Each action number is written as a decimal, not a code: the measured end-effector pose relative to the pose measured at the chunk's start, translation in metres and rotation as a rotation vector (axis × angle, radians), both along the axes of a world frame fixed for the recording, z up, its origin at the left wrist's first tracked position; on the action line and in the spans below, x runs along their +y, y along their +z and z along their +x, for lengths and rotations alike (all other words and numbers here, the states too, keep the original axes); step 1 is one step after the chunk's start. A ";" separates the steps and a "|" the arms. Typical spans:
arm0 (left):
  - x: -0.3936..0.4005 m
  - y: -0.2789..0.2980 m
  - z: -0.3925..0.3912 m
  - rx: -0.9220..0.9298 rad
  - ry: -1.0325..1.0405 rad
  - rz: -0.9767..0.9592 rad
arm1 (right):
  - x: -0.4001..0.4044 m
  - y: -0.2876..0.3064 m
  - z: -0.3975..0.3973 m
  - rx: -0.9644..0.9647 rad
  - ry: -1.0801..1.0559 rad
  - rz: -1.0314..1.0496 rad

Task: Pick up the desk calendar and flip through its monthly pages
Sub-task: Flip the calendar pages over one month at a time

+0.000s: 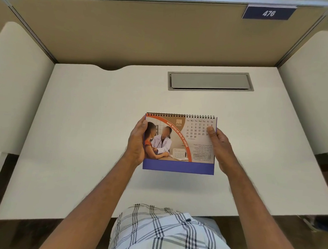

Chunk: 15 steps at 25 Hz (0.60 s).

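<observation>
The desk calendar (179,143) is a spiral-bound card stand with a blue base strip, held up above the white desk (84,121). Its front page reads JUN 2026, with a photo on the left and a date grid at the upper right. My left hand (137,144) grips the calendar's left edge, fingers wrapped behind it. My right hand (219,145) holds the right edge, with the thumb pressed on the page over the date grid. The wire binding runs along the top.
A grey cable-port flap (210,81) is set into the desk behind the calendar. Tan partition walls (144,33) enclose the back and sides, with a blue plate (268,13) reading 476. A cutout notch (111,67) sits at the desk's back edge.
</observation>
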State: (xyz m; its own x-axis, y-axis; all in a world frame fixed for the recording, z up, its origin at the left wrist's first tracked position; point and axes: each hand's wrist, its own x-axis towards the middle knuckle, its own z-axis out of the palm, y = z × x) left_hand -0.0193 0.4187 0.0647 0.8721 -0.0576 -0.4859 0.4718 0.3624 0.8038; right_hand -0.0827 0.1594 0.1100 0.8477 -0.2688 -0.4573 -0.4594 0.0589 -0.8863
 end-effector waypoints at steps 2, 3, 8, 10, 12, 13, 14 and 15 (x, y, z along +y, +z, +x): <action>0.001 -0.001 0.000 0.036 -0.011 0.014 | 0.003 -0.001 0.000 0.005 -0.006 -0.001; 0.001 -0.001 0.000 0.053 -0.015 0.015 | 0.004 -0.002 -0.001 0.006 -0.013 0.001; 0.002 -0.001 0.001 0.089 0.025 -0.016 | 0.011 -0.010 -0.013 -0.038 -0.132 -0.136; 0.003 -0.001 0.001 0.085 0.038 -0.042 | 0.014 -0.017 -0.023 -0.060 -0.176 -0.203; 0.004 -0.003 0.001 0.078 0.041 -0.047 | 0.017 -0.022 -0.034 -0.056 -0.169 -0.258; 0.004 -0.003 0.000 0.077 0.042 -0.048 | 0.019 -0.026 -0.039 -0.048 -0.150 -0.271; 0.005 -0.005 0.000 0.075 0.046 -0.049 | 0.021 -0.028 -0.044 -0.037 -0.129 -0.271; 0.004 -0.004 0.000 0.066 0.050 -0.051 | 0.023 -0.030 -0.048 -0.022 -0.111 -0.262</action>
